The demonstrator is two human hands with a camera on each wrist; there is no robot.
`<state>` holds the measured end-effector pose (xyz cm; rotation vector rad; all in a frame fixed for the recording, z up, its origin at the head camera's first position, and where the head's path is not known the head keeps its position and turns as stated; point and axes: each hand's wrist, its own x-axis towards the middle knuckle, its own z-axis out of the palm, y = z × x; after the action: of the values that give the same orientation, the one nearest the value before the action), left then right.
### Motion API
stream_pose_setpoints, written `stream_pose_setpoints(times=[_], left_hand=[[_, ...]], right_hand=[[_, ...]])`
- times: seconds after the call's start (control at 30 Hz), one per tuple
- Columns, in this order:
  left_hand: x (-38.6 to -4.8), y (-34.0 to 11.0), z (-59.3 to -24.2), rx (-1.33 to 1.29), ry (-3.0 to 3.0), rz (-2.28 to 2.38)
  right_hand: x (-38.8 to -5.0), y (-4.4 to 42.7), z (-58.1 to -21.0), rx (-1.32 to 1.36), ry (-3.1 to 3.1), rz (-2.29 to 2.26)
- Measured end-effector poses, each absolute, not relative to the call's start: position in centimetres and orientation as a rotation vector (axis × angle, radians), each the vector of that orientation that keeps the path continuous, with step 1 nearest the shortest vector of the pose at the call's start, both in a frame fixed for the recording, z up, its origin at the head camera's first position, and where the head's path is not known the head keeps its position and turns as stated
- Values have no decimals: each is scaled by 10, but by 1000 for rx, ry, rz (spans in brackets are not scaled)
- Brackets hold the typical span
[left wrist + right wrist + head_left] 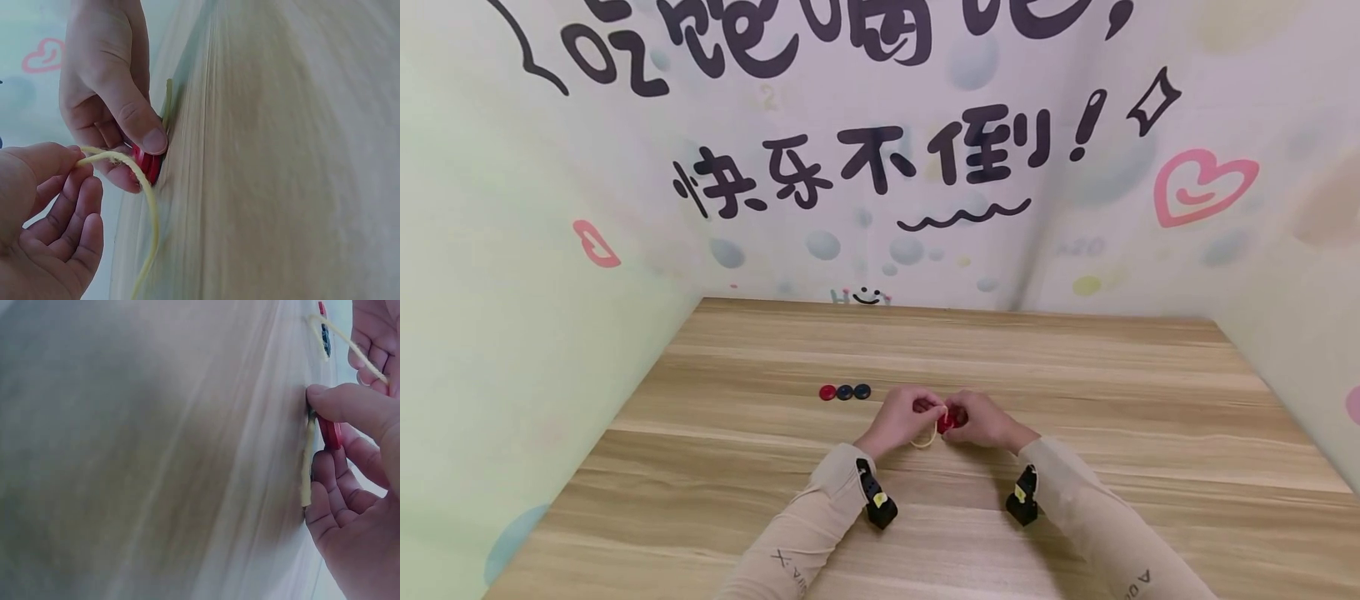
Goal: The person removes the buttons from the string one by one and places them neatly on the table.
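My left hand [907, 419] pinches a yellow cord [150, 206] between thumb and forefinger, its other fingers loosely curled. The cord hangs in a loop below those fingertips. Just to the right, my right hand [987, 422] grips red discs [150, 164] stacked together, held low over the table. In the right wrist view, the thumb and fingers of my right hand [359, 453] are round the red discs [329, 432], and a short straight cord end [307, 465] sticks out beside them. Whether the cord passes through the discs is hidden by the fingers.
On the wooden table [737, 500], left of the hands, a red disc [827, 392] and two dark discs [845, 392] lie in a row. A printed cloth wall [820, 275] stands along the table's back edge.
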<state>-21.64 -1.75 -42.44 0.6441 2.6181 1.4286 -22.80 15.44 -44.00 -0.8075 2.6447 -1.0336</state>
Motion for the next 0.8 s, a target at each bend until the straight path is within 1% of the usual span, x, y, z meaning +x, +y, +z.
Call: stream_pose_setpoints(times=[0.8], left_hand=[[-216, -22, -429, 646, 2647, 1430]], right_hand=[[-224, 159, -438, -733, 2660, -1097]])
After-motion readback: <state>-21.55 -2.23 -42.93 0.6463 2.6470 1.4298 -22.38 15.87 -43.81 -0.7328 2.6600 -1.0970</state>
